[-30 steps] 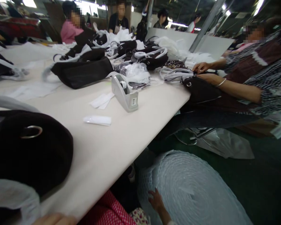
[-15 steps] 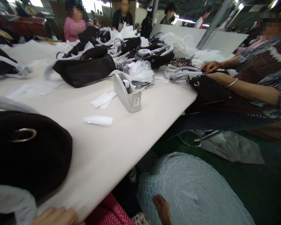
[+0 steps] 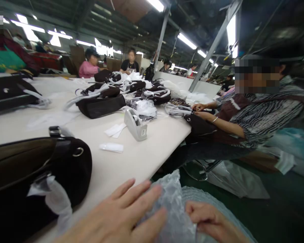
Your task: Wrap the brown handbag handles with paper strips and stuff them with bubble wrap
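Observation:
In the head view, my right hand (image 3: 212,219) pinches the edge of a bubble wrap sheet (image 3: 176,216) lifted from the roll (image 3: 201,195) beside the table. My left hand (image 3: 126,209) is open, its fingers spread over the table edge and reaching to the sheet's left side. Whether the left fingers press on the wrap I cannot tell. Left of this hand rests a dark brown handbag (image 3: 73,175) with a metal ring and a white-wrapped strap (image 3: 59,199).
A grey tape dispenser (image 3: 135,125) and white paper strips (image 3: 111,147) lie on the white table (image 3: 96,135). Several handbags (image 3: 101,106) are piled farther back. At the right, a seated co-worker (image 3: 255,111) handles another dark bag (image 3: 199,125). Metal posts (image 3: 207,50) rise behind.
The view has tilted up. My right hand has raised a sheet of bubble wrap from the roll. My left hand has moved right, from the near handbag to the wrap.

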`<control>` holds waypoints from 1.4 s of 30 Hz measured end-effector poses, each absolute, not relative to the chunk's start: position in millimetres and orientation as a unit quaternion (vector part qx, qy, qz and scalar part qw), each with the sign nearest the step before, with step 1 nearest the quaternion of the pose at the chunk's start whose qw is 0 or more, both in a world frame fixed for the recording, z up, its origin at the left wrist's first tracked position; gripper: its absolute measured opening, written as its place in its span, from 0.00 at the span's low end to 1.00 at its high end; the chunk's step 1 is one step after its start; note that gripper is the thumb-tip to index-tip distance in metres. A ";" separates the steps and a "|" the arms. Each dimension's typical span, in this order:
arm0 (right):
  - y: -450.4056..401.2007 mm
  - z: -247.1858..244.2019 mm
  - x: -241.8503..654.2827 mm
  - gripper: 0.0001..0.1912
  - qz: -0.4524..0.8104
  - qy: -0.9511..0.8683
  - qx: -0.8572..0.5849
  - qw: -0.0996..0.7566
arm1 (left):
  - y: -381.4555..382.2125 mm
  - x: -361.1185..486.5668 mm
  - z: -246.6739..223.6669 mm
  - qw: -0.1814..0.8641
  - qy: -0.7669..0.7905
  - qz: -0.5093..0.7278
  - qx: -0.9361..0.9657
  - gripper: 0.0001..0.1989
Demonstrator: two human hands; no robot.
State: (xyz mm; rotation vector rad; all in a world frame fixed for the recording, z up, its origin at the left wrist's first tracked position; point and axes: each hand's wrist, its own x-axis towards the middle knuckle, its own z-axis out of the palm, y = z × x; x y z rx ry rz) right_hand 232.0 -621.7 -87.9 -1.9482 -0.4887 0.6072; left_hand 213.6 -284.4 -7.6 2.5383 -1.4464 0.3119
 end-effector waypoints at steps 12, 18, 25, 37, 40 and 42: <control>-576.5 7.7 281.2 0.28 0.251 -0.199 -0.826 0.464 | -269.4 307.4 51.3 0.055 -0.367 0.072 0.926 0.07; -616.5 -20.2 300.9 0.17 0.300 -0.159 -0.827 0.448 | -211.9 321.4 53.7 0.059 -0.264 0.034 0.962 0.07; -636.5 -58.3 315.3 0.26 0.349 -0.144 -0.797 0.471 | -183.2 332.8 54.1 0.039 -0.196 0.083 0.976 0.05; -703.4 -98.2 317.3 0.24 0.324 -0.096 -0.836 0.433 | -150.7 343.8 51.3 -0.041 -0.087 0.094 0.991 0.10; -705.7 -92.4 310.1 0.20 0.280 -0.102 -0.851 0.432 | -136.0 351.5 45.4 -0.056 -0.082 0.090 0.991 0.10; -700.6 -83.6 305.0 0.18 0.251 -0.114 -0.859 0.431 | -132.9 355.7 46.3 -0.078 -0.082 0.080 0.990 0.12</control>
